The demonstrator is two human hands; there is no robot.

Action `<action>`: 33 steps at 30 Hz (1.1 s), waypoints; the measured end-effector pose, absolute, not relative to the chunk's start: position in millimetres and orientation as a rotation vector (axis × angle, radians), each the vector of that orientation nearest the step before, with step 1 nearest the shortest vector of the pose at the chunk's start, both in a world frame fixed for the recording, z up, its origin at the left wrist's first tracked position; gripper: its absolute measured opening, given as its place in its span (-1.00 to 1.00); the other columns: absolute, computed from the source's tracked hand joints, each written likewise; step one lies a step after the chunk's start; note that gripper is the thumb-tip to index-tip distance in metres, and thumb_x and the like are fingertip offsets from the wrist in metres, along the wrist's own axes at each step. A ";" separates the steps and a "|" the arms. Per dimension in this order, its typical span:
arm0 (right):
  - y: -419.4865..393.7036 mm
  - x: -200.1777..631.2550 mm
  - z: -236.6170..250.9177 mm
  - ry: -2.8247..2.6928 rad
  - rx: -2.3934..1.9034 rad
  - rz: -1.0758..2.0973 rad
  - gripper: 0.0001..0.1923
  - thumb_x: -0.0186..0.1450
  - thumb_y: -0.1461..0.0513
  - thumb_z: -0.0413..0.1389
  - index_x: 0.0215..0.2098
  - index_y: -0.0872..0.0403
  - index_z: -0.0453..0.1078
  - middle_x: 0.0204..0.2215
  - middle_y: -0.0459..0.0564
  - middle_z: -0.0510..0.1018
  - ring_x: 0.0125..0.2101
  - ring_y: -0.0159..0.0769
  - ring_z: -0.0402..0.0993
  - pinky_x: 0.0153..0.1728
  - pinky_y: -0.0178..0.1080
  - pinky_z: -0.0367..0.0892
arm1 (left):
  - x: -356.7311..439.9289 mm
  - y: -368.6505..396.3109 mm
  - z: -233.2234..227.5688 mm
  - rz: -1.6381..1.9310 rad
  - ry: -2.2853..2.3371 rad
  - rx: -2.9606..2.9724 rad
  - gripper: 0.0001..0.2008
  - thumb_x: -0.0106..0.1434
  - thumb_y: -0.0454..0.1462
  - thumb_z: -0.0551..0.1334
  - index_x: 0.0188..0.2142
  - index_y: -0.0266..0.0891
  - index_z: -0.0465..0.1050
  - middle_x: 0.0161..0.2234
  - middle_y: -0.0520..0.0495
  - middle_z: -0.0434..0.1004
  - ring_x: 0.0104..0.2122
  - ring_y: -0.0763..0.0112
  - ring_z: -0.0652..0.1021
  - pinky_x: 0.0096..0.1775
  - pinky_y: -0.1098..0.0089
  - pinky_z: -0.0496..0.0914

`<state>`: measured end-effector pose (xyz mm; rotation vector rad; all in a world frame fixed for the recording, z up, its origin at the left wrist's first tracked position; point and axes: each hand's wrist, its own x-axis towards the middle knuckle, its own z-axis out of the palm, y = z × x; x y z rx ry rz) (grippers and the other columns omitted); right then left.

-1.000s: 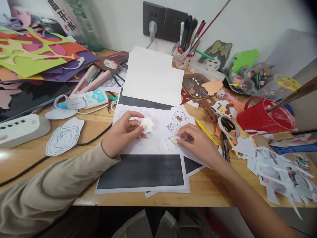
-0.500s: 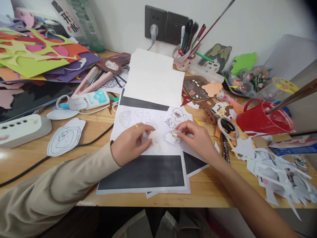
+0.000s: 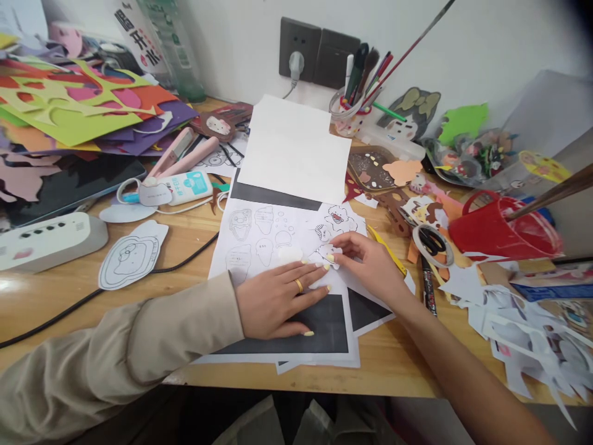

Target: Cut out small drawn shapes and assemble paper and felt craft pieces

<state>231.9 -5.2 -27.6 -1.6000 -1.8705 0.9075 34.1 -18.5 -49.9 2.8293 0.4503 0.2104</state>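
Head view: printed sheet on surface.
Left hand: fingers spread flat, palm down over sheet.
Right hand: fingers pinched on paper cutout, near sheet's right edge.

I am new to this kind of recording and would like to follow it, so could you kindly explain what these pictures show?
There is no machine here: you see a person's two bare hands. Every picture comes from one camera worn on the head, looking forward and down. The left hand lies palm down across a printed sheet on a wooden table. The right hand pinches a small paper cut-out with a drawn outline. A blank white sheet overlaps the printed sheet's far end. Coloured paper is piled at the left; white scraps and a red cup are at the right.
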 end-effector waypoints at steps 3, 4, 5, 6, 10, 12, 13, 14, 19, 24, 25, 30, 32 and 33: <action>-4.8 231.3 -27.1 -1.844 -1.610 0.906 -0.85 0.06 0.35 0.02 -0.36 0.10 0.32 -0.41 -0.05 0.46 -0.41 -0.38 0.37 -0.35 -0.27 0.28 | 33.5 -17.5 -50.0 0.243 0.464 2.780 -0.46 0.16 -0.06 -0.07 0.05 -0.35 0.05 0.11 -0.28 -0.05 0.10 0.16 0.05 0.08 0.16 0.04; -4.6 231.1 -27.3 -1.838 -1.609 0.906 -0.85 0.06 0.35 0.02 -0.37 0.10 0.32 -0.41 -0.06 0.46 -0.41 -0.38 0.37 -0.35 -0.27 0.28 | 33.4 -17.5 -49.9 0.254 0.460 2.774 -0.46 0.16 -0.07 -0.06 0.05 -0.35 0.05 0.11 -0.28 -0.03 0.10 0.17 0.05 0.09 0.16 0.04; -4.3 231.0 -27.4 -1.836 -1.606 0.909 -0.84 0.06 0.35 0.02 -0.37 0.10 0.32 -0.42 -0.06 0.46 -0.42 -0.38 0.37 -0.35 -0.27 0.27 | 33.6 -17.7 -49.7 0.261 0.456 2.773 -0.47 0.16 -0.07 -0.06 0.05 -0.35 0.05 0.10 -0.28 -0.02 0.10 0.17 0.05 0.09 0.16 0.03; -3.9 230.9 -27.5 -1.835 -1.602 0.917 -0.84 0.06 0.35 0.01 -0.37 0.09 0.32 -0.42 -0.07 0.46 -0.42 -0.38 0.37 -0.36 -0.27 0.27 | 33.8 -17.9 -49.5 0.257 0.459 2.777 -0.47 0.17 -0.08 -0.06 0.05 -0.35 0.05 0.10 -0.27 -0.02 0.10 0.17 0.05 0.09 0.16 0.03; -1.7 231.2 -26.8 -1.802 -1.611 0.980 -0.83 0.05 0.34 0.01 -0.35 0.09 0.32 -0.41 -0.07 0.45 -0.46 -0.40 0.35 -0.39 -0.28 0.26 | 35.1 -18.6 -47.7 0.180 0.479 2.809 -0.48 0.18 -0.08 -0.11 0.06 -0.34 0.04 0.11 -0.27 -0.04 0.10 0.15 0.05 0.09 0.14 0.00; 0.2 232.2 -26.0 -1.772 -1.611 1.033 -0.82 0.04 0.34 0.03 -0.35 0.10 0.31 -0.40 -0.06 0.44 -0.47 -0.41 0.34 -0.41 -0.29 0.26 | 35.4 -18.9 -47.0 0.149 0.479 2.822 -0.48 0.18 -0.09 -0.14 0.07 -0.35 0.03 0.11 -0.26 -0.04 0.10 0.17 0.05 0.10 0.14 -0.03; 1.4 233.0 -25.6 -1.753 -1.611 1.064 -0.82 0.03 0.34 0.04 -0.35 0.11 0.31 -0.41 -0.07 0.44 -0.48 -0.42 0.33 -0.42 -0.30 0.26 | 35.4 -19.1 -46.9 0.144 0.479 2.826 -0.48 0.19 -0.09 -0.15 0.07 -0.35 0.03 0.11 -0.25 -0.04 0.10 0.17 0.04 0.10 0.14 -0.04; 2.9 234.1 -25.3 -1.734 -1.612 1.095 -0.82 0.02 0.33 0.06 -0.35 0.11 0.32 -0.43 -0.07 0.43 -0.49 -0.43 0.32 -0.44 -0.30 0.26 | 35.4 -19.4 -46.9 0.142 0.482 2.831 -0.48 0.19 -0.09 -0.15 0.07 -0.35 0.02 0.11 -0.25 -0.04 0.10 0.18 0.04 0.10 0.14 -0.05; 13.6 241.6 -27.0 -1.659 -1.598 1.138 -0.78 0.03 0.26 0.07 -0.32 0.12 0.29 -0.44 -0.06 0.43 -0.51 -0.44 0.33 -0.48 -0.32 0.27 | 35.4 -21.1 -47.0 0.164 0.499 2.857 -0.47 0.18 -0.08 -0.14 0.08 -0.35 0.01 0.12 -0.24 -0.05 0.11 0.19 0.01 0.10 0.13 -0.07; 24.7 244.3 -31.6 -1.647 -1.589 1.075 -0.70 0.08 0.22 0.04 -0.20 0.10 0.27 -0.36 -0.02 0.44 -0.45 -0.42 0.35 -0.47 -0.33 0.27 | 34.7 -20.3 -46.4 0.154 0.478 2.864 -0.47 0.18 -0.08 -0.13 0.08 -0.33 0.01 0.13 -0.24 -0.08 0.11 0.15 0.02 0.10 0.12 -0.06; 26.1 243.1 -31.9 -1.660 -1.597 1.057 -0.69 0.08 0.23 0.03 -0.19 0.10 0.27 -0.40 -0.03 0.44 -0.48 -0.42 0.35 -0.49 -0.33 0.26 | 34.5 -20.2 -46.8 0.159 0.478 2.866 -0.47 0.18 -0.08 -0.13 0.07 -0.33 0.01 0.12 -0.24 -0.08 0.11 0.15 0.03 0.10 0.12 -0.07; 30.2 231.9 -29.1 -1.760 -1.626 0.952 -0.73 0.02 0.31 0.05 -0.27 0.09 0.34 -0.36 -0.04 0.45 -0.47 -0.40 0.33 -0.44 -0.30 0.23 | 35.5 -21.8 -51.1 0.191 0.523 2.878 -0.47 0.17 -0.06 -0.12 0.07 -0.30 0.03 0.12 -0.21 -0.06 0.11 0.18 0.03 0.10 0.12 -0.10; 31.9 228.2 -29.0 -1.792 -1.626 0.912 -0.73 0.00 0.33 0.07 -0.29 0.08 0.35 -0.32 -0.05 0.44 -0.41 -0.38 0.32 -0.37 -0.27 0.22 | 36.4 -22.9 -52.9 0.200 0.549 2.877 -0.47 0.16 -0.06 -0.12 0.06 -0.28 0.04 0.12 -0.19 -0.05 0.10 0.20 0.04 0.10 0.13 -0.11; 32.9 226.9 -29.5 -1.807 -1.623 0.899 -0.74 -0.01 0.33 0.08 -0.30 0.07 0.35 -0.32 -0.06 0.44 -0.40 -0.36 0.32 -0.35 -0.26 0.22 | 36.8 -23.3 -53.7 0.204 0.560 2.876 -0.47 0.16 -0.05 -0.12 0.06 -0.27 0.04 0.12 -0.19 -0.04 0.10 0.20 0.04 0.11 0.13 -0.12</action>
